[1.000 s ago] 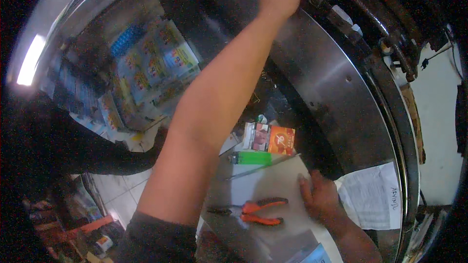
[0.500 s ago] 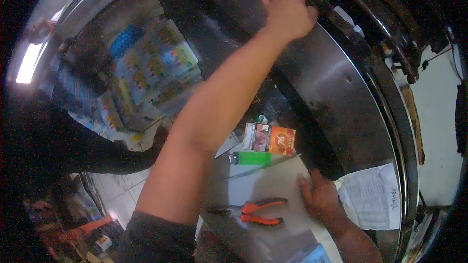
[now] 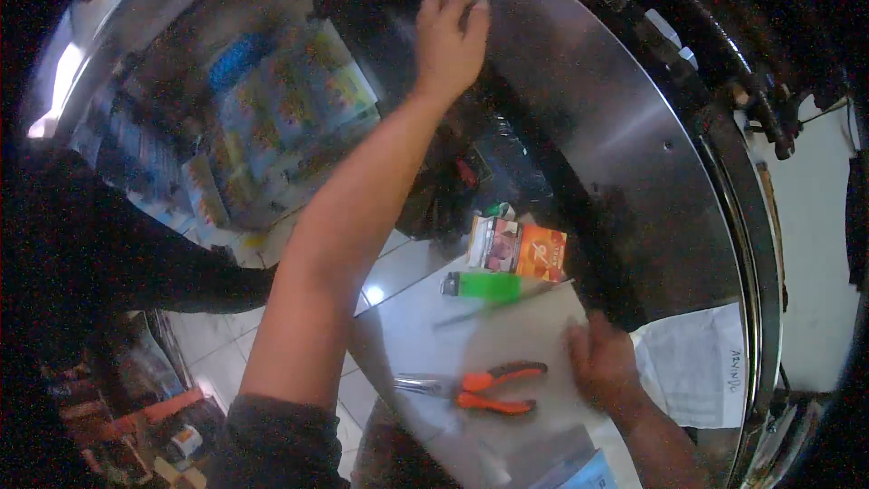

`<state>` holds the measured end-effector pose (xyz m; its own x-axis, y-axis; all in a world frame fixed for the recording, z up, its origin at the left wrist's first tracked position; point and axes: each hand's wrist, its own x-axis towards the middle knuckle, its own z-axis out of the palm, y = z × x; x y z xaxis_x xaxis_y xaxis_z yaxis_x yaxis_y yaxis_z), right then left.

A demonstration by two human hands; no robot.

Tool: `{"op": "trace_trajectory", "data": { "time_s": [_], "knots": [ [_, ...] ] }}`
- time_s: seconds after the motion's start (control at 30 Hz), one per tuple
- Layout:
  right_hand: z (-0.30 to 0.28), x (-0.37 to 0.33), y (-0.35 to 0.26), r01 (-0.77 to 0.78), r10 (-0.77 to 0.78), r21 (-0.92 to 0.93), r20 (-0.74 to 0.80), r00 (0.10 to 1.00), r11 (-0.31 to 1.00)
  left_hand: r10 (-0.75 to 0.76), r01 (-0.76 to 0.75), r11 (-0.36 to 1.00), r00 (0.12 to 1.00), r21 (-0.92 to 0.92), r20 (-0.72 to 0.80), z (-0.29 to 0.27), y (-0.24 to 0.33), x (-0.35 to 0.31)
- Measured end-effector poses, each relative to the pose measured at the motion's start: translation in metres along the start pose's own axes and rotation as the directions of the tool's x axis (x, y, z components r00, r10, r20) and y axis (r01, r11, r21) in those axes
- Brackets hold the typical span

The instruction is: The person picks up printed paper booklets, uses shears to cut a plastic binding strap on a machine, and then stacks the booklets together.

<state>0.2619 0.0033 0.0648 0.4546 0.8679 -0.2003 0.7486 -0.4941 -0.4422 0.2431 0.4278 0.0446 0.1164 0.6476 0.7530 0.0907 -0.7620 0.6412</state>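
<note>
I am watching a person whose bare left hand (image 3: 453,47) is hanging far out, in front of a curved, shiny grey metal wall (image 3: 588,81). Its fingers are bending inward, and I cannot tell whether they are holding anything. The bare right hand (image 3: 604,364) is resting near the right edge of a pale, flat board (image 3: 407,340). Its fingers are curling loosely, but its palm is hiding, so I cannot tell if anything is inside.

Just left of the right hand, metal pliers with orange and black handles (image 3: 474,382) are lying on the board. Their thin nose is pointing left, and their handles are spreading apart. Farther away, a bright green plastic lighter (image 3: 489,287) is lying sideways. Just beyond it, a small orange and white box (image 3: 541,254) is sitting. Right of the right hand, a white paper sheet (image 3: 692,367) is showing.
</note>
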Motion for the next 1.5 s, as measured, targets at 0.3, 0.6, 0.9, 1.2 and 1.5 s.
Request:
{"op": "trace_trajectory", "data": {
  "time_s": [0.3,0.6,0.9,1.2,1.5],
  "knots": [
    [0.005,-0.002,0.010,-0.011,0.011,0.034,0.012,1.000,0.999,-0.323,0.295,0.939,0.933,0.178,0.157,0.015,-0.027,-0.012],
    [-0.003,0.001,0.001,-0.027,0.026,0.084,0.023,0.999,0.996,0.061,-0.050,0.979,0.997,0.198,-0.049,0.026,0.040,0.022],
    [-0.004,-0.001,-0.001,-0.083,0.080,0.083,0.043,0.996,0.993,0.091,-0.090,0.987,0.996,0.133,0.000,0.032,0.081,0.036],
    [-0.006,-0.001,-0.001,-0.064,0.060,0.084,0.047,0.997,0.994,0.179,-0.180,0.983,0.984,0.049,0.028,0.043,0.099,0.043],
    [-0.003,-0.001,0.003,-0.034,0.032,0.073,0.020,0.999,0.997,0.238,-0.269,0.952,0.951,0.147,0.199,0.051,0.106,0.039]
  ]
}}
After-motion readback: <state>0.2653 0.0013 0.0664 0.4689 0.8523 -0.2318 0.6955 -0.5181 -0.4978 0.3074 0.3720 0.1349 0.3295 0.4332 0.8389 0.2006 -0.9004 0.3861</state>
